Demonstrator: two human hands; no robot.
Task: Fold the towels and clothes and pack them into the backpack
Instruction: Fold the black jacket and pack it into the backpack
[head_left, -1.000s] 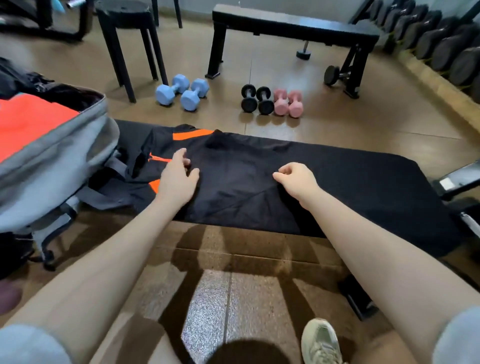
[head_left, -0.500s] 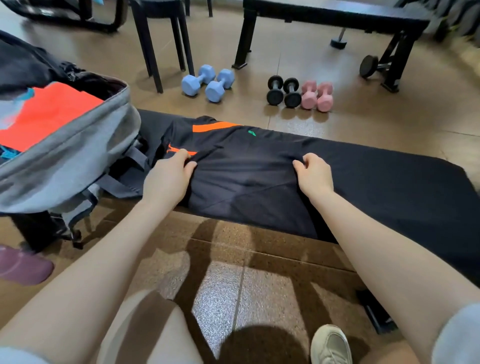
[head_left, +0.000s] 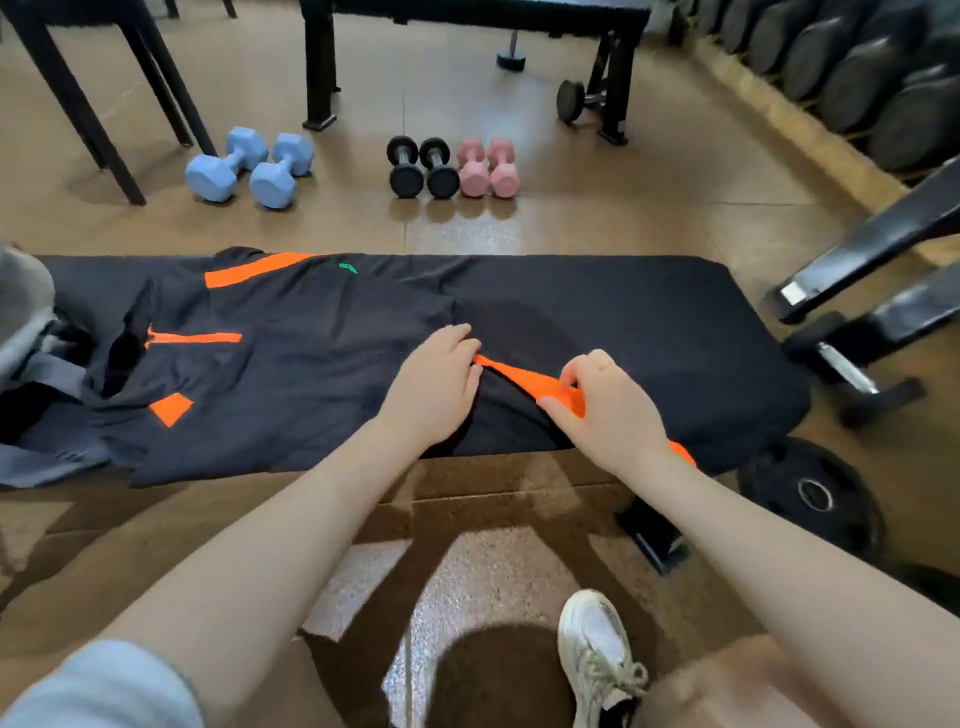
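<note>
A black garment with orange stripes (head_left: 291, 358) lies spread on the black padded bench (head_left: 675, 332). My left hand (head_left: 434, 384) rests on its right part, fingers curled at the near end of an orange stripe. My right hand (head_left: 605, 402) pinches that orange strip (head_left: 530, 382) and lifts the cloth's edge a little. Only a corner of the grey backpack (head_left: 26, 317) shows at the far left edge, its straps trailing under the garment.
Blue dumbbells (head_left: 249, 166), black dumbbells (head_left: 422, 167) and pink dumbbells (head_left: 488, 167) sit on the floor beyond the bench. A weight plate (head_left: 810, 493) lies by the bench's right end. Another bench (head_left: 467, 31) stands behind, a rack of weights at the right.
Both hands slid right along the garment to its right end, and my right hand took hold of the orange strip. The view swung right, leaving most of the backpack out of frame.
</note>
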